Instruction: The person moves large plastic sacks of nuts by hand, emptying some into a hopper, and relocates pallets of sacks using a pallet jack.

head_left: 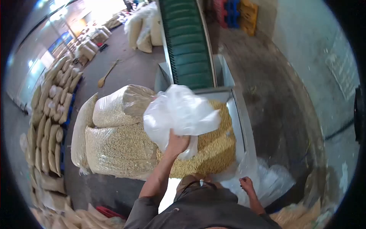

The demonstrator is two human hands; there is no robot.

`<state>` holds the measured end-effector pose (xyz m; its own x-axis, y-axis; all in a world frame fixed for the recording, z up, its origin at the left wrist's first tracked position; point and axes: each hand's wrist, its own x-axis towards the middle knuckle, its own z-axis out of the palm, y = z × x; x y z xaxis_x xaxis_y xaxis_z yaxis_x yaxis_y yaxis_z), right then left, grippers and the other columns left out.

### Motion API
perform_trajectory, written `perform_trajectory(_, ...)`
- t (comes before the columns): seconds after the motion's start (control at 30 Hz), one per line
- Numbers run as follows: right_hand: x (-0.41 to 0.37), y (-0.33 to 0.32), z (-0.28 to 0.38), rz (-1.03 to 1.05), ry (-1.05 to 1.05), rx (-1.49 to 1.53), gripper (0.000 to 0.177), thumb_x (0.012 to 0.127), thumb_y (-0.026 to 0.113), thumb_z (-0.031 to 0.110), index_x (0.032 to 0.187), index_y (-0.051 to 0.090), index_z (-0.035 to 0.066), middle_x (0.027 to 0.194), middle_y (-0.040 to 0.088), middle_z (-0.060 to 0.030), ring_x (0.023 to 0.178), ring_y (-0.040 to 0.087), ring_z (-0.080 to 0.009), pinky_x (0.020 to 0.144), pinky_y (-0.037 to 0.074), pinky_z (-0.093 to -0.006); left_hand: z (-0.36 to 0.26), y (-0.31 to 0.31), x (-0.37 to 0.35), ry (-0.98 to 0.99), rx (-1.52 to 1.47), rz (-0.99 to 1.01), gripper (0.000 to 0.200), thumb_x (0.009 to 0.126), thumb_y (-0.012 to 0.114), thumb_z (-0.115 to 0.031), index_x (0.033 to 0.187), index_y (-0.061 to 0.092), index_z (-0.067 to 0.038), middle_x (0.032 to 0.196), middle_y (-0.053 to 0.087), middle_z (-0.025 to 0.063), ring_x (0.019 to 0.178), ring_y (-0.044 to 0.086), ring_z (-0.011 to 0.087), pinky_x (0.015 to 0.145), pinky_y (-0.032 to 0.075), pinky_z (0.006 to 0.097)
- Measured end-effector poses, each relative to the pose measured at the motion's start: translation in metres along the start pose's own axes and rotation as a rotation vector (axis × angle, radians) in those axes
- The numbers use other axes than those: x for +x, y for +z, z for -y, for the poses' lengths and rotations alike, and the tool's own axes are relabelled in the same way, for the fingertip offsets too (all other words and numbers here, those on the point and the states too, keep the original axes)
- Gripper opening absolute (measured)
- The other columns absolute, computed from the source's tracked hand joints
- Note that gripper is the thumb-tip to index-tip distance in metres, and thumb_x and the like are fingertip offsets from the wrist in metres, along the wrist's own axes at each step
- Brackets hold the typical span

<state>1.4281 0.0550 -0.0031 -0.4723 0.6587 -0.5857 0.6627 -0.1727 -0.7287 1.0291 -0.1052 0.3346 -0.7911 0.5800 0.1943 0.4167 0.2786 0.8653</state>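
Note:
My left hand (pixel 178 144) is closed on a crumpled clear plastic bag (pixel 179 110), lifted over the hopper (pixel 239 128). Beneath it lies a heap of small tan kernels or pellets (pixel 219 149), partly covered by the bag. Low on the right, my right hand (pixel 246 184) has its fingers curled. Whether anything is pinched in them is too small to make out. Beside and behind that hand, another loose clear plastic bag or sheet (pixel 272 179) hangs at the hopper's near right corner. Large clear sacks full of the same tan pieces (pixel 118 147) stand against the hopper's left side.
A green ribbed conveyor belt (pixel 188 42) rises away from the hopper's far end. Stacked sacks (pixel 47 129) line the left on blue pallets. On the floor lies a broom-like tool (pixel 106 74). Coloured crates (pixel 248 17) stand far right, near a pale wall (pixel 305 49).

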Motion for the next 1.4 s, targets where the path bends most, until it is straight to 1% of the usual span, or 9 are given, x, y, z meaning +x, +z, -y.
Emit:
perform_trajectory(0.17, -0.008, 0.020, 0.167, 0.065, -0.467, -0.249, 0.061, 0.073, 0.076, 0.020, 0.119, 0.042, 0.001, 0.092, 0.059, -0.0102, 0.083, 0.059, -0.0198, 0.073, 0.049, -0.0323, -0.035, 0.034, 0.018, 0.184, -0.099, 0.062, 0.020, 0.079, 0.063, -0.020, 0.090, 0.067, -0.003, 0.082, 0.066, 0.0184, 0.071, 0.063, 0.0267, 0.071, 0.049, 0.0374)
perform_trajectory(0.27, -0.023, 0.047, 0.250, 0.146, -0.772, 0.146, 0.093, 0.065, 0.082, 0.020, 0.135, 0.022, 0.007, 0.117, 0.048, -0.0154, 0.108, 0.051, -0.0225, 0.088, 0.045, -0.0344, -0.033, 0.070, 0.021, 0.030, 0.030, 0.417, 0.032, 0.077, 0.066, -0.025, 0.095, 0.064, 0.001, 0.089, 0.065, 0.0207, 0.083, 0.064, 0.0280, 0.077, 0.049, 0.0364)
perform_trajectory(0.4, -0.026, 0.066, 0.283, 0.059, -0.685, 0.261, 0.085, 0.067, 0.080, 0.020, 0.132, 0.027, 0.004, 0.117, 0.049, -0.0152, 0.107, 0.052, -0.0231, 0.088, 0.044, -0.0348, -0.053, 0.101, -0.001, 0.136, 0.219, 0.632, 0.040, 0.073, 0.067, -0.036, 0.090, 0.066, 0.000, 0.088, 0.063, 0.0233, 0.086, 0.063, 0.0346, 0.076, 0.049, 0.0386)
perform_trajectory(0.47, -0.021, 0.070, 0.282, -0.048, -0.612, 0.359, 0.080, 0.068, 0.078, 0.019, 0.130, 0.030, 0.002, 0.117, 0.050, -0.0151, 0.106, 0.052, -0.0235, 0.088, 0.044, -0.0350, -0.054, 0.105, -0.011, 0.506, 0.120, 0.533, 0.044, 0.072, 0.065, -0.039, 0.093, 0.064, -0.001, 0.083, 0.064, 0.0217, 0.081, 0.062, 0.0372, 0.073, 0.050, 0.0419)
perform_trajectory(0.6, -0.017, 0.063, 0.274, -0.241, -0.517, 0.473, 0.070, 0.070, 0.075, 0.018, 0.126, 0.037, -0.002, 0.117, 0.052, -0.0149, 0.105, 0.053, -0.0242, 0.088, 0.044, -0.0355, -0.067, 0.083, -0.025, 0.169, 0.209, 0.927, 0.060, 0.070, 0.070, -0.038, 0.115, 0.054, -0.002, 0.096, 0.061, 0.0235, 0.095, 0.060, 0.0364, 0.082, 0.047, 0.0422)
perform_trajectory(0.7, -0.016, 0.055, 0.277, -0.339, -0.492, 0.530, 0.063, 0.072, 0.073, 0.017, 0.124, 0.043, -0.004, 0.117, 0.054, -0.0147, 0.103, 0.054, -0.0248, 0.089, 0.043, -0.0358, -0.037, 0.073, -0.048, 0.495, 0.092, 0.612, 0.058, 0.074, 0.067, -0.037, 0.118, 0.051, -0.002, 0.111, 0.057, 0.0222, 0.106, 0.055, 0.0348, 0.089, 0.044, 0.0410)
perform_trajectory(0.83, -0.009, 0.048, 0.289, -0.495, -0.554, 0.549, 0.050, 0.076, 0.067, 0.012, 0.120, 0.049, -0.006, 0.118, 0.055, -0.0139, 0.101, 0.056, -0.0248, 0.087, 0.045, -0.0360, -0.005, 0.006, -0.072, 0.201, 0.042, 0.937, 0.058, 0.077, 0.066, -0.035, 0.123, 0.049, -0.003, 0.122, 0.052, 0.0200, 0.117, 0.047, 0.0337, 0.097, 0.040, 0.0394)
perform_trajectory(1.2, -0.008, 0.023, 0.302, -0.831, -0.417, 0.723, 0.041, 0.075, 0.064, 0.011, 0.112, 0.056, -0.007, 0.111, 0.058, -0.0112, 0.097, 0.055, -0.0219, 0.086, 0.043, -0.0361, 0.294, -0.212, -0.308, -0.894, 0.241, 0.129, 0.046, 0.082, 0.062, -0.032, 0.108, 0.059, 0.005, 0.105, 0.063, 0.0224, 0.100, 0.061, 0.0325, 0.086, 0.047, 0.0378)
perform_trajectory(1.4, 0.034, -0.026, 0.302, -0.886, -0.532, 0.725, 0.043, 0.074, 0.061, 0.012, 0.110, 0.054, -0.010, 0.111, 0.058, -0.0145, 0.092, 0.059, -0.0255, 0.077, 0.049, -0.0406, 0.322, -0.240, -0.470, -1.322, -0.095, -0.335, 0.041, 0.086, 0.059, -0.036, 0.098, 0.060, 0.003, 0.085, 0.064, 0.0123, 0.075, 0.064, 0.0202, 0.062, 0.050, 0.0328)
